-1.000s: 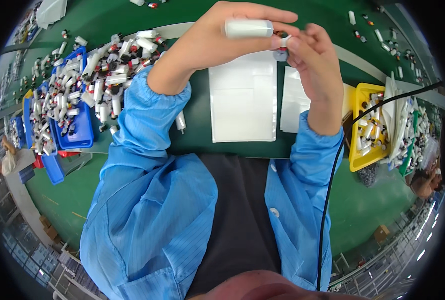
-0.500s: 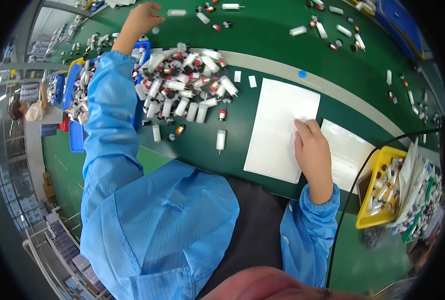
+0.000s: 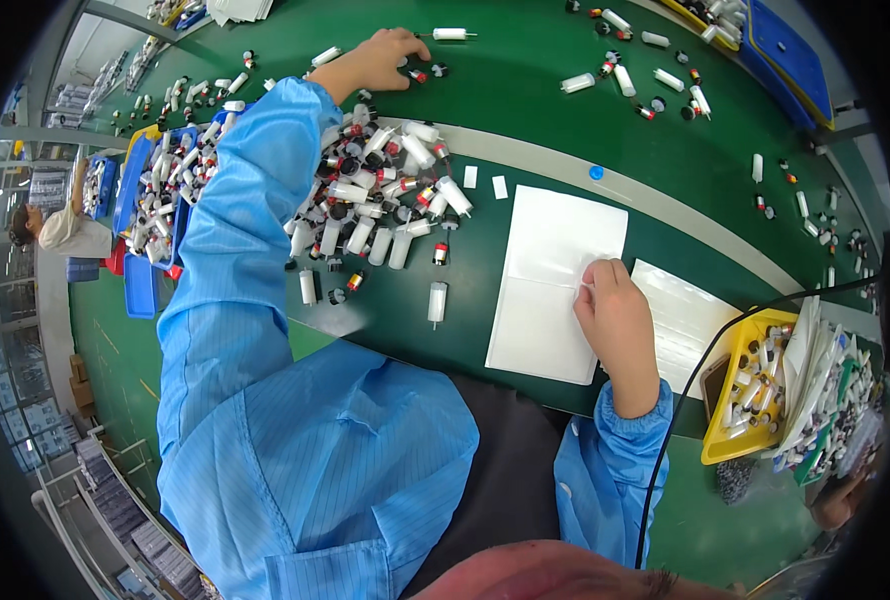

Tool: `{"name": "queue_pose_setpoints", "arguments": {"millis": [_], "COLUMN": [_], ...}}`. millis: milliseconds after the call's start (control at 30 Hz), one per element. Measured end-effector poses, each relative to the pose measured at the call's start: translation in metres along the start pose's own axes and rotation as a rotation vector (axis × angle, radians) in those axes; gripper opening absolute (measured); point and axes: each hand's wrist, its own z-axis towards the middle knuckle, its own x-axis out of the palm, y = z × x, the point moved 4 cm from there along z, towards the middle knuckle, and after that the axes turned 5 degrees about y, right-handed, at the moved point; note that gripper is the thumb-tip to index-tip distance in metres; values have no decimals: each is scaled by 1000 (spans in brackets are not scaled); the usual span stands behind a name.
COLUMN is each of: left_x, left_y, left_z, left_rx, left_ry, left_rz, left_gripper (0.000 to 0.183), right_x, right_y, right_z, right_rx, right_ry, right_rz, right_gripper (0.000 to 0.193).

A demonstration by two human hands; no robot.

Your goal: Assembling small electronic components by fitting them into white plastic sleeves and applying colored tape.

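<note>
My left hand [image 3: 380, 62] reaches over the far green surface, its fingers spread and bent downward beside small black-and-red pieces [image 3: 418, 75]. A white cylinder with a thin tip [image 3: 451, 34] lies just beyond its fingertips. My right hand [image 3: 617, 318] rests on the right edge of a stack of white sheets [image 3: 545, 310]. Its thumb and fingers are pinched together; what lies between them, if anything, I cannot make out. Left of the sheets is a heap of white cylinders [image 3: 370, 190] with black and red parts. One white cylinder [image 3: 437, 302] lies apart, nearer me.
Blue bins [image 3: 142, 287] stand at the left. At the right are a yellow tray [image 3: 725, 430] of parts and a black cable [image 3: 670, 440]. A pale rail [image 3: 685, 195] crosses the green table, with a blue round piece [image 3: 596, 172] on it. White strips [image 3: 675, 320] lie beside the sheets.
My left hand has swung right along the far surface, near the black-and-red pieces. The right hand's fingers have drawn into a pinch. Loose parts on the far surface appear shifted left.
</note>
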Motion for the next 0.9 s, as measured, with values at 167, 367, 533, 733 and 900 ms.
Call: {"name": "queue_pose_setpoints", "arguments": {"millis": [167,367,533,733,900], "left_x": [-10,-93,-118,-101,-96], "left_y": [0,-71,-196,-276,-289], "left_z": [8,-8,-31,-35,-30], "left_rx": [106,-103,67,207,292], "left_ry": [83,-57,166,421,623], "left_rz": [-109,-1504,-2049,-1485,-1417], "left_gripper": [25,28,36,28,30], "right_x": [2,-15,-40,-64,-43], "right_y": [1,-8,-12,5,-9], "right_z": [-2,-8,1,19,22], "right_rx": [8,20,96,-254,-289], "right_ry": [15,29,-147,-723,-357], "right_rz": [-19,231,575,850,1092], "right_gripper": [13,11,19,63,68]}}
